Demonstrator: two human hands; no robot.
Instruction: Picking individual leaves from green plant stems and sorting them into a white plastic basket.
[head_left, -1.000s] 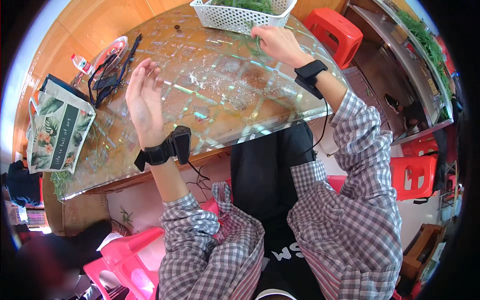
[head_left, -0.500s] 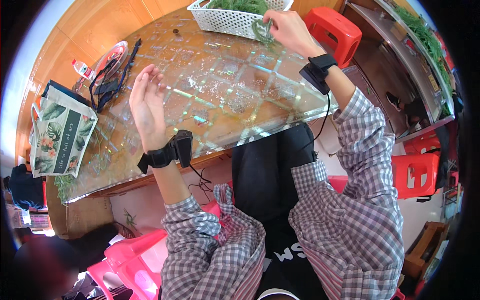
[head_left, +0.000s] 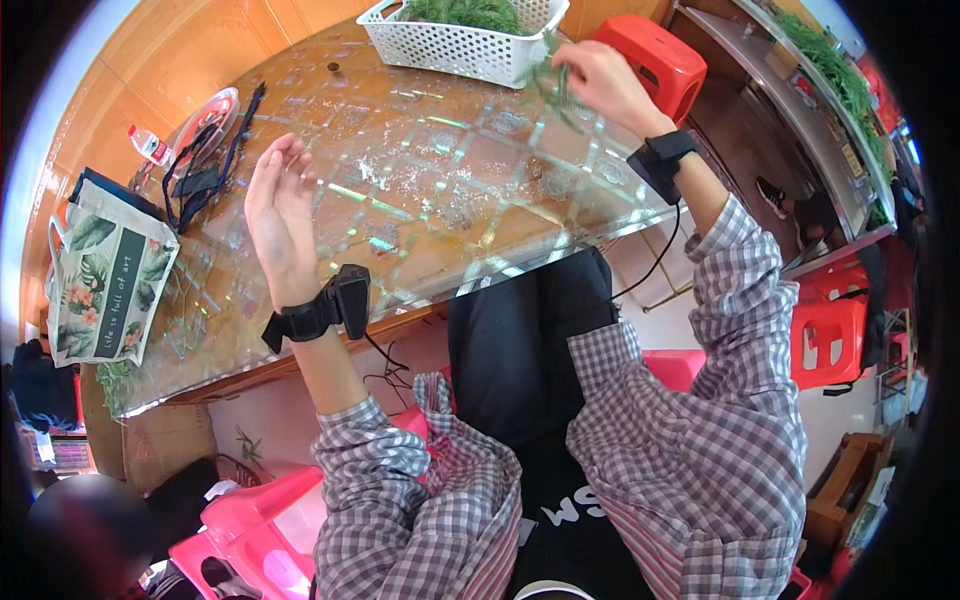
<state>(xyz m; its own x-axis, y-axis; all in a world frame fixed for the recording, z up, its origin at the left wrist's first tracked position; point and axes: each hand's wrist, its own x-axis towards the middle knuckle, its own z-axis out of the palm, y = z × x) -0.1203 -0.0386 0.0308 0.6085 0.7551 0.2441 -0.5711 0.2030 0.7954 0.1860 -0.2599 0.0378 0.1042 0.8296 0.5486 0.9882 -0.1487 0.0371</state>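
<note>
My right hand point(head_left: 607, 88) is raised over the far right of the table, its fingers pinched on a thin green sprig point(head_left: 553, 92) that hangs down, partly blurred. Just left of it stands a white perforated plastic basket point(head_left: 450, 52), with a heap of feathery green sprigs point(head_left: 465, 14) inside. Over the left part of the glass-topped table point(head_left: 440, 290), my left hand point(head_left: 280, 205) is held palm inward, fingers loosely curled and apart, with nothing in it. White crumbs point(head_left: 450, 190) lie scattered on the tabletop between my hands.
At the table's left are a printed tote bag point(head_left: 105, 280), a black strap point(head_left: 215, 170), a plate point(head_left: 205, 125) and a small bottle point(head_left: 150, 145). A red stool point(head_left: 655, 65) stands beyond my right hand. Metal shelving point(head_left: 800, 130) with greenery runs along the right.
My right hand has drawn away from the basket's corner, rightward and nearer, carrying the sprig. My left hand keeps nearly the same pose, and the whole view has shifted slightly.
</note>
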